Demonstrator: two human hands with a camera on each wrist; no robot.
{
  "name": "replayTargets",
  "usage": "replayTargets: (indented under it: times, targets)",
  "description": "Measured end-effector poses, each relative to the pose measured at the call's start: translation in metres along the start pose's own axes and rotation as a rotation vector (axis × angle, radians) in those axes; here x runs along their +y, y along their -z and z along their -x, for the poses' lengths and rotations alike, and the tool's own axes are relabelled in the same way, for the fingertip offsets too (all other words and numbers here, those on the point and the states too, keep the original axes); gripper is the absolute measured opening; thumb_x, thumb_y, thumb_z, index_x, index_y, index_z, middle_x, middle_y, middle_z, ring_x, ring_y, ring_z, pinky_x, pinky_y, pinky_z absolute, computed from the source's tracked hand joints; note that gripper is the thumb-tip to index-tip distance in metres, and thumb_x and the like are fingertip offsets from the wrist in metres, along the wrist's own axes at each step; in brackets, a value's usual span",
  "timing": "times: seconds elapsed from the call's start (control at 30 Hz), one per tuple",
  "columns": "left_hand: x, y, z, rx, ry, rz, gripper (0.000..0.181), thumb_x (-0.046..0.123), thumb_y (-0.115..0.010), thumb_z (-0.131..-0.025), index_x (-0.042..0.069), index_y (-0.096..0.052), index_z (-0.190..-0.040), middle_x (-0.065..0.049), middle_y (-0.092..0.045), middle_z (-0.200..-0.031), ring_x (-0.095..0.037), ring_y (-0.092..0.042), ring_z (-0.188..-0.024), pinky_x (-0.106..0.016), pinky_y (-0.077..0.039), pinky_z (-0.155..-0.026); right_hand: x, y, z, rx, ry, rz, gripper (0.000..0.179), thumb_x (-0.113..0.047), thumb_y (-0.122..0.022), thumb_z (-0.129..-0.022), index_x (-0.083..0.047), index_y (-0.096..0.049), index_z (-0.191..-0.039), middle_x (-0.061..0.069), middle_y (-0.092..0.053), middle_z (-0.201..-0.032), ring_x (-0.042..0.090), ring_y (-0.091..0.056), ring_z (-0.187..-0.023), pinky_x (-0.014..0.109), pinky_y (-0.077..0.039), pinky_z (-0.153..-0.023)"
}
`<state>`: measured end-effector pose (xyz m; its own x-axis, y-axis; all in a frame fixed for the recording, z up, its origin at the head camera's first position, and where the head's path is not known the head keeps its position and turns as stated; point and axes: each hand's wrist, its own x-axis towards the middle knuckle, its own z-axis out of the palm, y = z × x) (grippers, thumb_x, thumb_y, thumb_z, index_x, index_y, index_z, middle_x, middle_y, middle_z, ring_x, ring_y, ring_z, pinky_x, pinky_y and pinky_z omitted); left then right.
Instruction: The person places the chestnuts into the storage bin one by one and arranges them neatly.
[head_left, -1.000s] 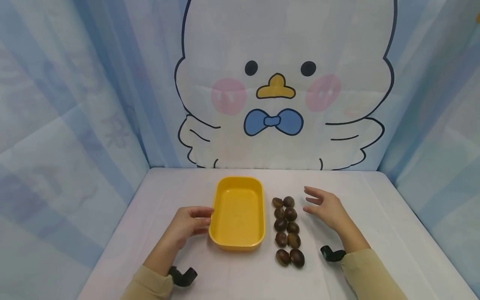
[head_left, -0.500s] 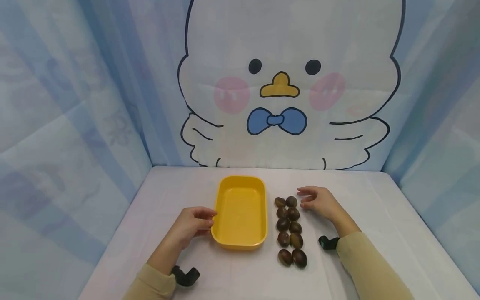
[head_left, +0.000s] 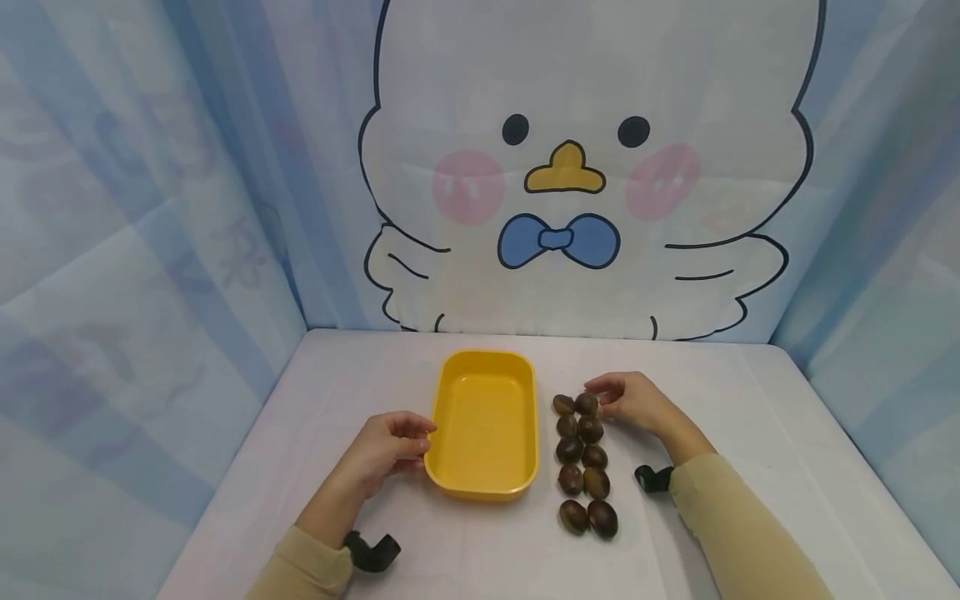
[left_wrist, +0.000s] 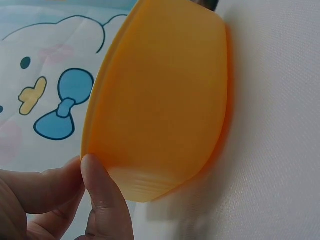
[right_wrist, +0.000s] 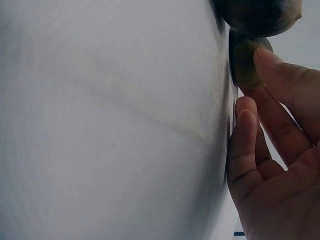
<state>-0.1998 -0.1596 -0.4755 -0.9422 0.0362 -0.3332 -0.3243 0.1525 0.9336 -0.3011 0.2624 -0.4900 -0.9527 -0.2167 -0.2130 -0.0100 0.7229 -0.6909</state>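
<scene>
My left hand pinches the left rim of a yellow plastic tray, thumb on the near side in the left wrist view. The tray holds nothing and stands on the table. To its right lie several brown chestnuts in two columns. At the far end of the right column, my right hand has thumb and index finger around the last chestnut. In the right wrist view the thumb presses on that chestnut, while the other fingers curl below it near the cloth.
A white cloth covers the table. Behind it hangs a curtain with a cartoon bird, and blue patterned curtains close in both sides. Another chestnut sits close beside the gripped one in the right wrist view.
My right hand has moved left to the far chestnut of the right column and its fingers have come around it. The left hand stays on the tray rim; the head view has shifted slightly.
</scene>
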Motion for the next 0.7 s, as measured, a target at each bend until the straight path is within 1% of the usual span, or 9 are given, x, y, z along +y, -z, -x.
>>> replayTargets:
  times: [0.07,0.17,0.3,0.53,0.7]
  targets:
    - [-0.0007,0.0005,-0.0004,-0.007,0.0,0.005,0.021,-0.003,-0.073,-0.096,0.001,-0.075,-0.117,-0.009,-0.068,-0.099,-0.019,-0.065,-0.075,-0.026,-0.065,-0.069,-0.0026,-0.0004,-0.0015,-0.009,-0.005,-0.002,0.046,-0.006,-0.079,-0.092,-0.014,-0.073,-0.137,0.011,-0.073,-0.129,0.027,-0.066,-0.113,0.041,-0.062,-0.095]
    - [-0.001,0.0012,-0.0001,-0.019,0.001,0.014,0.022,-0.003,-0.073,-0.096,0.001,-0.075,-0.118,-0.008,-0.068,-0.098,-0.019,-0.065,-0.074,-0.026,-0.064,-0.069,-0.0046,-0.0011,-0.0038,-0.031,0.014,0.009,0.045,-0.005,-0.078,-0.092,-0.013,-0.073,-0.136,0.013,-0.073,-0.128,0.027,-0.067,-0.112,0.043,-0.063,-0.096]
    - [-0.0016,0.0022,0.0001,-0.029,-0.003,0.016,0.023,-0.002,-0.073,-0.096,-0.001,-0.074,-0.119,-0.007,-0.067,-0.097,-0.018,-0.065,-0.074,-0.025,-0.064,-0.068,-0.0045,-0.0033,-0.0068,-0.044,0.021,0.02,0.043,-0.002,-0.076,-0.092,-0.013,-0.074,-0.133,0.012,-0.074,-0.126,0.027,-0.068,-0.112,0.047,-0.062,-0.099]
    - [-0.002,0.0029,0.0003,-0.053,-0.022,0.031,0.025,-0.002,-0.072,-0.096,-0.003,-0.072,-0.122,-0.006,-0.065,-0.095,-0.018,-0.064,-0.073,-0.025,-0.063,-0.068,-0.004,-0.0038,-0.0074,-0.037,0.023,0.046,0.039,-0.001,-0.076,-0.091,-0.011,-0.074,-0.129,0.012,-0.074,-0.122,0.027,-0.068,-0.11,0.047,-0.061,-0.097]
    - [-0.0017,0.0036,0.0013,-0.073,-0.028,0.035,0.027,-0.001,-0.073,-0.096,-0.004,-0.071,-0.123,-0.005,-0.065,-0.095,-0.017,-0.064,-0.074,-0.026,-0.063,-0.07,-0.0039,-0.0013,-0.0036,-0.025,0.015,0.025,0.039,-0.003,-0.079,-0.091,-0.01,-0.074,-0.129,0.015,-0.074,-0.127,0.032,-0.07,-0.118,0.051,-0.061,-0.102]
